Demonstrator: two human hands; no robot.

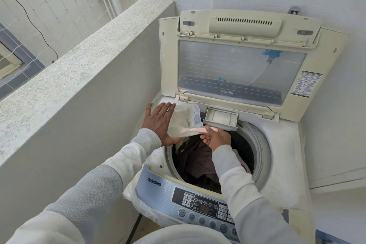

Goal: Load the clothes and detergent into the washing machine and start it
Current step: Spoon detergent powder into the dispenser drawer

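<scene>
The left hand [158,123] lies flat-fingered against a translucent plastic detergent bag [183,120], tilted over the cream top-loading washing machine [277,144]. The right hand [216,137] pinches a pink scoop [200,129] at its mouth. Powder could miss the open dispenser drawer [221,118] if the bag slips.

Bright, even daylight enters from the open balcony side on the left, giving soft, faint shadows. The washing machine drum [200,164] is dark inside. Sharp focus throughout; wide-angle distortion bends the parapet wall [79,61] and frame edges
</scene>
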